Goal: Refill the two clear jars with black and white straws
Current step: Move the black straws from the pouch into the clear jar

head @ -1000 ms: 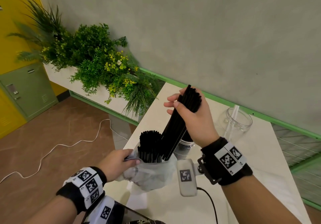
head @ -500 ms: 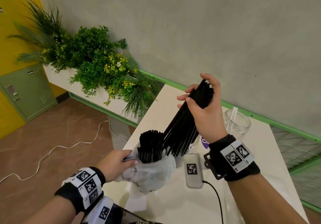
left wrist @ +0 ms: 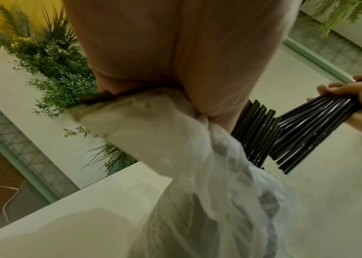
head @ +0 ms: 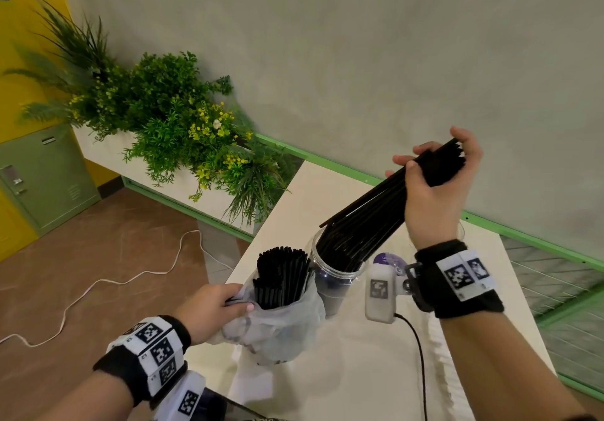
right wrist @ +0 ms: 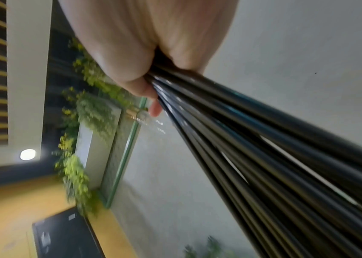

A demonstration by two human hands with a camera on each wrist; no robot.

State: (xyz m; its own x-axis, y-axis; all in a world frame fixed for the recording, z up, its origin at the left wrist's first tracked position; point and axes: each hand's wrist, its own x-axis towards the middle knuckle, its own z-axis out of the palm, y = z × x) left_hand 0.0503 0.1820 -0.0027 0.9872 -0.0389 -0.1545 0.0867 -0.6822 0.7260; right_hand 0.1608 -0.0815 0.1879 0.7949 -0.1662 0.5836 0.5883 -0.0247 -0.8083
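My right hand [head: 434, 179] grips a bundle of black straws [head: 369, 221] near its upper end, tilted down to the left. The bundle's lower ends sit inside the mouth of a clear jar [head: 336, 277] on the white table [head: 359, 371]. My left hand [head: 215, 306] pinches the rim of a thin plastic bag [head: 277, 326] that stands just left of the jar and holds more black straws [head: 281, 277] upright. In the right wrist view the bundle of black straws [right wrist: 264, 157] runs from my right hand [right wrist: 149, 66] toward the lower right. The second jar is hidden behind my right arm.
A white planter with green plants [head: 170, 123] runs along the wall past the table's far left corner. A white cable [head: 98, 286] lies on the brown floor. A green rail [head: 343, 169] lines the wall behind the table. A purple-labelled object [head: 387, 260] stands behind the jar.
My right hand has lifted the bundle out of the bag and swung up and to the right; the bundle's lower ends now rest in the clear jar. My left hand keeps its hold on the bag.
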